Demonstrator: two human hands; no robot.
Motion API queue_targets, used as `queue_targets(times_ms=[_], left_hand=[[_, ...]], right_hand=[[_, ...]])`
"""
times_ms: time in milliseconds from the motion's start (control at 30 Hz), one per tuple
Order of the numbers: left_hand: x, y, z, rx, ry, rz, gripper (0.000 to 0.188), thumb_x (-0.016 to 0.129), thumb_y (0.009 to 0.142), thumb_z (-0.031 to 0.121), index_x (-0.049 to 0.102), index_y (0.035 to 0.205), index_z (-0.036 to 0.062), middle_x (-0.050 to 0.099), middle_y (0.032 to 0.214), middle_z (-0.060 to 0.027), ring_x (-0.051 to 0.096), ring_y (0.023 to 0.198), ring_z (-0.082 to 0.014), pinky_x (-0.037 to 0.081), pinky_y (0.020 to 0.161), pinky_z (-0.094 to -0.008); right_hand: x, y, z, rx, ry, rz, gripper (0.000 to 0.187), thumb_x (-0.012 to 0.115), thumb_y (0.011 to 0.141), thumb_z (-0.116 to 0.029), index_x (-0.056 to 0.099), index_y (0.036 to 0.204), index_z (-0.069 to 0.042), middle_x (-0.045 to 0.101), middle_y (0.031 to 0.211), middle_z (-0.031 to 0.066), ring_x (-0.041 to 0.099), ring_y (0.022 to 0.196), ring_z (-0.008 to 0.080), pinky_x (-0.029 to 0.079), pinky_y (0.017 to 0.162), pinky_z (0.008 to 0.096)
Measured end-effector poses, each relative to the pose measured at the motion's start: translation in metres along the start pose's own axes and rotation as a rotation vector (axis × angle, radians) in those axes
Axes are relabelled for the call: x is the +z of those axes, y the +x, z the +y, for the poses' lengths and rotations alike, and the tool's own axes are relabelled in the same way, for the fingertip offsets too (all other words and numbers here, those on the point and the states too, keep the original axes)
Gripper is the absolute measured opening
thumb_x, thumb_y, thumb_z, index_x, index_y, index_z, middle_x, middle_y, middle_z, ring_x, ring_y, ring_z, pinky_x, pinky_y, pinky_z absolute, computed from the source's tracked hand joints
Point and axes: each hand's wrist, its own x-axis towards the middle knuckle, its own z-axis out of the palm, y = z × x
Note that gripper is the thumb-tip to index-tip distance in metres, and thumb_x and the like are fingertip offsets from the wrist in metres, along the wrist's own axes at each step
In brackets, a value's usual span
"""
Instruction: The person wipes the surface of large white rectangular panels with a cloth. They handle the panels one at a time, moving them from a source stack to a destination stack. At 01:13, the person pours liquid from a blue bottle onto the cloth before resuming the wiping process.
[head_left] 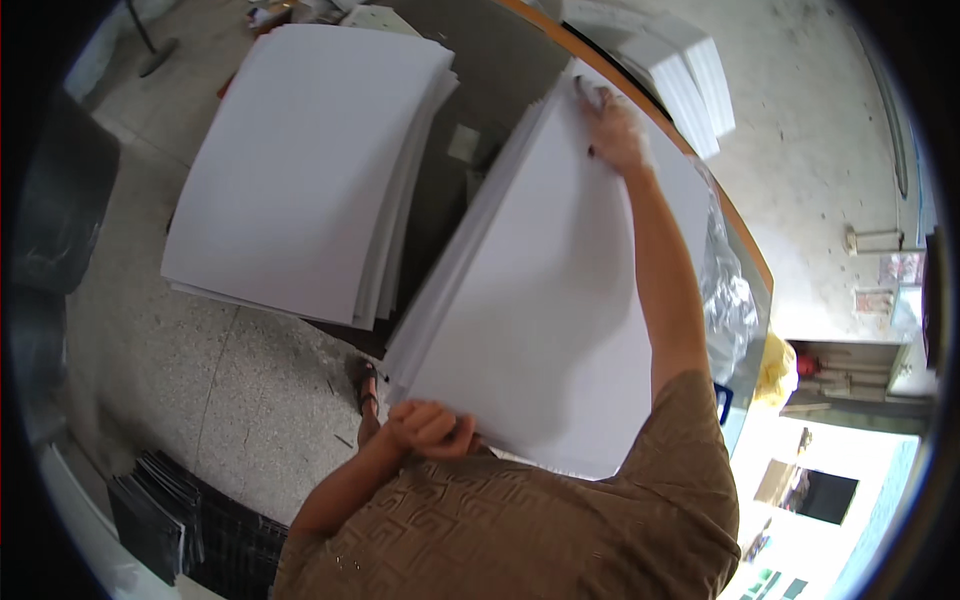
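Observation:
A tall stack of large white sheets point(540, 310) lies at a slant in front of me, its left side fanned into several layers. My right hand point(617, 132) rests on the stack's far end, near the corner, with thumb and fingers apart on the top sheet. Close to my body, my left hand point(432, 430) is curled into a fist at the stack's near left corner. Whether a sheet edge is inside that fist is hidden. A second stack of white sheets point(300, 170) sits to the left, slightly uneven along its right side.
The dark tabletop point(510, 60) shows between and beyond the stacks. Clear plastic wrap point(728, 300) lies along the right edge. White blocks of sheets point(680, 75) stand beyond the orange table edge. Dark bins point(60, 200) are at far left, black flat panels point(160, 510) at lower left.

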Motion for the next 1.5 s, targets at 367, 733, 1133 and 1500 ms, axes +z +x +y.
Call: queue_targets(times_ms=[367, 733, 1133, 1500], left_hand=[[0.006, -0.006, -0.006, 0.079, -0.005, 0.012, 0.026, 0.053, 0.091, 0.052, 0.057, 0.097, 0.0273, 0.05, 0.101, 0.0043, 0.049, 0.095, -0.0134, 0.035, 0.088, -0.0367], [-0.018, -0.007, 0.005, -0.038, 0.037, -0.164, 0.024, 0.052, 0.092, 0.052, 0.054, 0.097, 0.0292, 0.048, 0.102, 0.0037, 0.048, 0.095, -0.0144, 0.035, 0.085, -0.0336], [0.014, -0.006, -0.006, 0.027, 0.051, 0.079, 0.032, 0.036, 0.097, 0.052, 0.049, 0.096, 0.0231, 0.044, 0.101, 0.0011, 0.041, 0.096, -0.0152, 0.031, 0.094, -0.0378], [0.005, -0.012, -0.001, 0.014, 0.079, 0.009, 0.03, 0.036, 0.098, 0.05, 0.048, 0.098, 0.0228, 0.043, 0.098, 0.0001, 0.04, 0.097, -0.0182, 0.033, 0.092, -0.0391]], right_hand=[[0.004, -0.371, -0.029, -0.682, 0.042, -0.173, 0.073, 0.082, 0.071, -0.026, 0.053, 0.138, -0.02, 0.06, 0.121, 0.0157, 0.06, 0.108, 0.0353, 0.05, 0.081, 0.0498], [-0.007, 0.076, 0.124, -0.196, -0.645, 0.124, 0.057, 0.053, 0.098, -0.045, 0.046, 0.146, -0.015, 0.063, 0.126, 0.0192, 0.063, 0.114, 0.0314, 0.051, 0.094, 0.0399], [-0.01, -0.305, 0.074, -0.612, -0.235, -0.066, 0.063, 0.081, 0.078, -0.035, 0.057, 0.133, -0.013, 0.063, 0.121, 0.0122, 0.058, 0.117, 0.0345, 0.044, 0.1, 0.0529], [-0.026, -0.264, 0.096, -0.586, -0.081, -0.069, 0.067, 0.084, 0.07, -0.03, 0.06, 0.129, -0.014, 0.063, 0.107, 0.0115, 0.061, 0.1, 0.0311, 0.048, 0.086, 0.0447]])
